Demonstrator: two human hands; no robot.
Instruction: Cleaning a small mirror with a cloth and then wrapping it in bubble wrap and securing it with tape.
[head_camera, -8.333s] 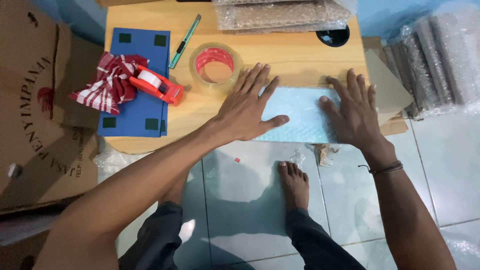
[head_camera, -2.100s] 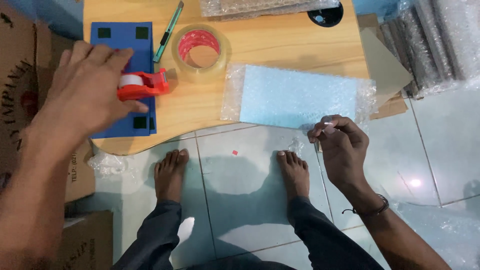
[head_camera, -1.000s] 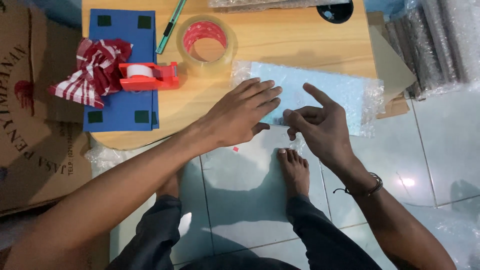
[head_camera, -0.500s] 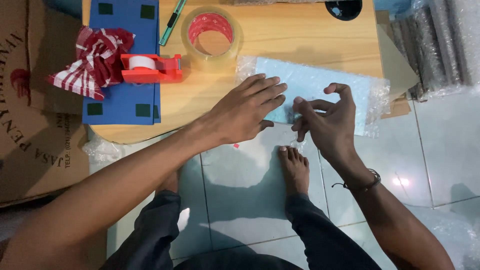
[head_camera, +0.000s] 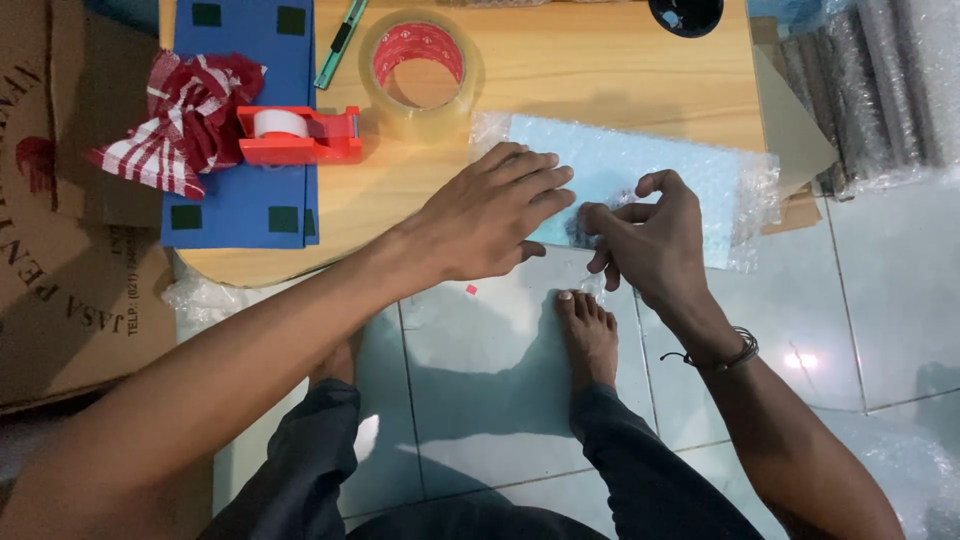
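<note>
A light blue flat packet wrapped in bubble wrap (head_camera: 640, 165) lies on the wooden table (head_camera: 590, 70), hanging over its near edge. My left hand (head_camera: 490, 215) rests flat on the packet's left end, fingers spread. My right hand (head_camera: 650, 240) pinches a small strip of clear tape against the wrap's near edge, just right of my left fingertips.
A red tape dispenser (head_camera: 295, 135) sits on a blue board (head_camera: 245, 130) beside a red-and-white cloth (head_camera: 180, 125). A big roll of clear tape (head_camera: 415, 70) and a green cutter (head_camera: 340, 45) lie behind. Cardboard boxes (head_camera: 60, 250) stand left, bubble-wrap rolls (head_camera: 880, 90) right.
My left hand left the tape dispenser and came down on the packet. My right hand rose from below the table edge to the wrap, pinching tape there.
</note>
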